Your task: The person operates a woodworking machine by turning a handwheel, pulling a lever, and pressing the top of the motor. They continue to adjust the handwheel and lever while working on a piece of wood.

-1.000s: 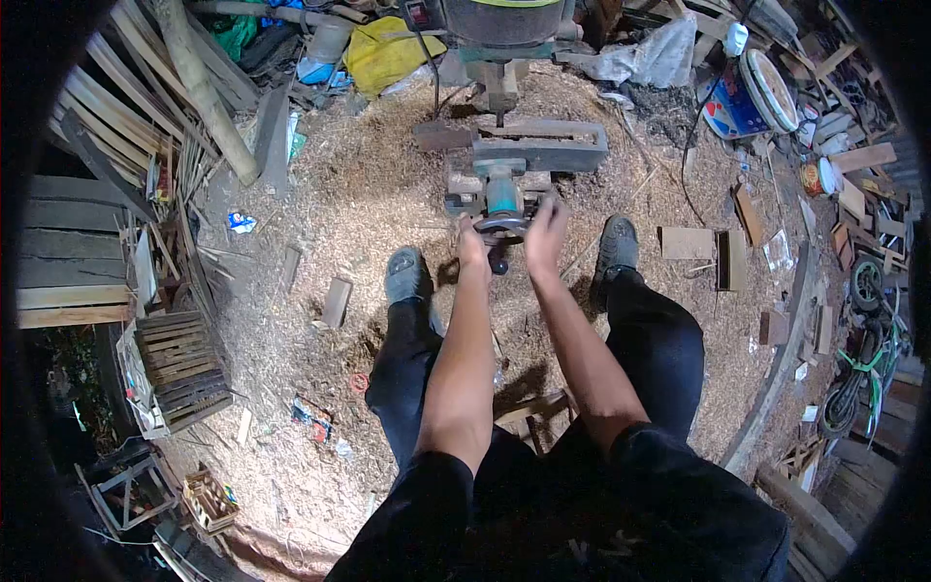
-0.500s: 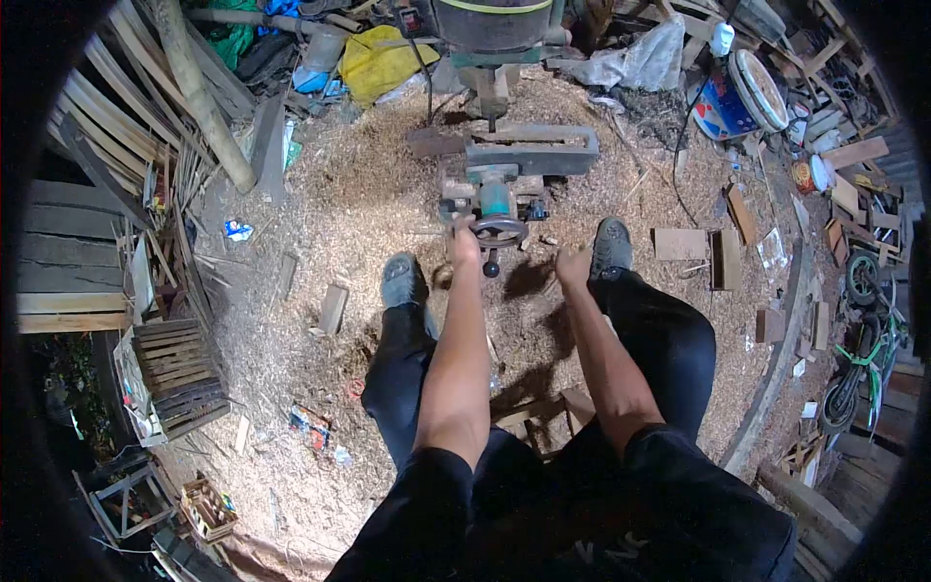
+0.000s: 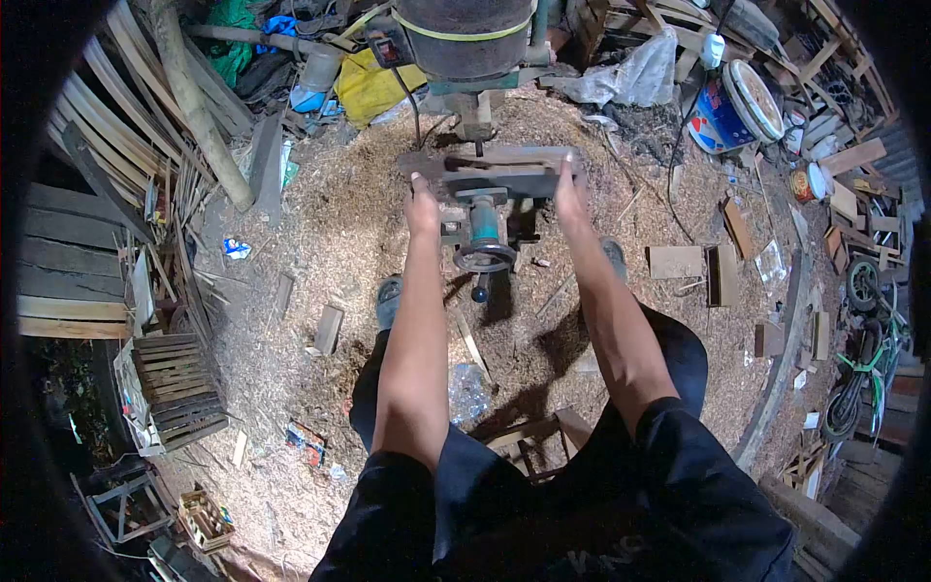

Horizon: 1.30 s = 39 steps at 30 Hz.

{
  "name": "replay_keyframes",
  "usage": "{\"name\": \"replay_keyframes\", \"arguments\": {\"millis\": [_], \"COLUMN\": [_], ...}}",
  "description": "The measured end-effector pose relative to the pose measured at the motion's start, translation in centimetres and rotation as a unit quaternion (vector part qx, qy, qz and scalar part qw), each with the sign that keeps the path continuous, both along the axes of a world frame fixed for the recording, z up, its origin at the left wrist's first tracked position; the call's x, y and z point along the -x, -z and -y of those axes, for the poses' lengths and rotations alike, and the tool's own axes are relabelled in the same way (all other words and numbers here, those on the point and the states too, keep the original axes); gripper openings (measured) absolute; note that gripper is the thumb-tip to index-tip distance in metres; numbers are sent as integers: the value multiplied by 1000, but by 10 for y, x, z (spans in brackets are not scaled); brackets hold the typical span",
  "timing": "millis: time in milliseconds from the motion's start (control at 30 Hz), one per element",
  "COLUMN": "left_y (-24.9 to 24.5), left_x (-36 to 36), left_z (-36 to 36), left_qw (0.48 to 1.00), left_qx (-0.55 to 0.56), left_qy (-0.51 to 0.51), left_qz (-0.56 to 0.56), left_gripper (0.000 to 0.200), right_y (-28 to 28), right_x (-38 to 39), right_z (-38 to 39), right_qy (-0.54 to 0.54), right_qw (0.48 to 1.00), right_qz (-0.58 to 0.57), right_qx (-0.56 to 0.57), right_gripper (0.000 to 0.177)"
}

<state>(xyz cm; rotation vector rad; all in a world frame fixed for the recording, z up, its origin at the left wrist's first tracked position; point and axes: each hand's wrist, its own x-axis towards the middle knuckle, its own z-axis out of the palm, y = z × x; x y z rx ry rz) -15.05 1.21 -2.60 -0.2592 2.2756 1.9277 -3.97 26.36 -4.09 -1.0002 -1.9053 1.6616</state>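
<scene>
Our right hand [image 3: 571, 197] clasps a wooden block [image 3: 514, 182]
Our left hand [image 3: 423, 210] nears its other end; we cannot tell how far those fingers close.

Teal vise [image 3: 484, 223], yellow sack [image 3: 376, 85], blue-and-red bucket [image 3: 713, 120]

- Far side: the machine head [image 3: 464, 44] rose beyond the long block [image 3: 514, 182], limiting passage there.
- Between the forearms [image 3: 415, 330]: the handwheel [image 3: 485, 258] and black knob [image 3: 479, 294] stood in the way.
- Right of the right hand [image 3: 571, 201]: open floor [image 3: 621, 218] extended to the black cable [image 3: 670, 179].
</scene>
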Motion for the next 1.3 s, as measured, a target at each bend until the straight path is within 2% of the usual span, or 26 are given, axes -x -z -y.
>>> {"name": "replay_keyframes", "arguments": {"millis": [33, 67, 133, 167, 200, 267, 300, 367, 400, 467, 500, 533, 600, 700, 733, 833, 900, 933, 1000, 1133, 1233, 1300], "left_y": [4, 7, -6, -16, -25, -35, -48, -20, -10, -13, -14, -29, -7, -12, -24, -50, 2, 22, 19, -27, -19, -11], "left_x": [3, 2, -3, -3, 2, -6, -11, 0, 5, 5, 1, -3, 12, 10, 2, -16, 8, 16, 12, -12, -9, -5], "left_z": [-2, -1, 9, 16, 24, 34, 34, 39, 42, 41, 42, 51, 75, 83, 80, 73, 86, 91, 87, 81, 77, 79], "left_qw": [999, 995, 996, 995, 996, 998, 996, 998, 998, 996, 993, 998, 1000, 998, 998, 998, 997, 996, 997, 996, 994, 997], "left_qx": [29, 58, 31, 18, 37, -34, -72, -34, -14, 39, 66, 30, -2, -29, -35, -52, -50, -49, -39, -35, -95, -40], "left_qy": [-18, -35, -72, -92, -78, -51, -34, -46, -54, -66, -73, -49, -7, 11, 10, 9, 17, 21, 16, 64, 37, 53], "left_qz": [-36, -72, -46, -35, -33, 11, 31, 0, -15, -54, -69, -25, 24, 45, 45, 42, 63, 74, 66, 53, 36, 26], "left_gripper": [64, 64, 64, 64, 63, 61, 61, 59, 58, 58, 58, 61, 62, 62, 62, 60, 62, 64, 65, 66, 60, 61], "right_y": [-37, -27, -8, -6, -9, -17, -16, -15, -36, 23, 23, 8, -29, -23, -33, 10, 10, 3, -16, -3, -3, -8], "right_x": [-11, -12, -6, -3, -2, 0, -1, -2, -3, 27, 27, 24, 11, 16, 12, 25, 21, 18, 8, 9, 9, 4], "right_z": [19, 22, 24, 24, 28, 35, 35, 35, 53, 58, 62, 72, 77, 80, 88, 83, 84, 86, 94, 89, 84, 88], "right_qy": [-18, -28, -53, -32, -11, 31, 5, -47, -66, -99, -90, -79, -62, -145, -118, -91, -98, -102, -97, -97, -118, -107], "right_qw": [997, 997, 991, 990, 988, 979, 990, 998, 994, 994, 993, 989, 986, 987, 992, 993, 993, 992, 993, 992, 991, 994], "right_qz": [58, 21, -57, -75, -92, -97, -53, 32, 36, 4, -23, -49, -18, 66, 45, -47, -64, -73, -64, -35, -32, -34], "right_qx": [52, 73, 108, 116, 125, 174, 128, 34, 84, 35, 75, 114, 155, -27, -14, -51, -31, -22, -19, -74, -46, 1], "right_gripper": [75, 73, 69, 67, 66, 64, 69, 78, 78, 79, 76, 74, 68, 64, 53, 41, 37, 36, 37, 38, 41, 43]}}
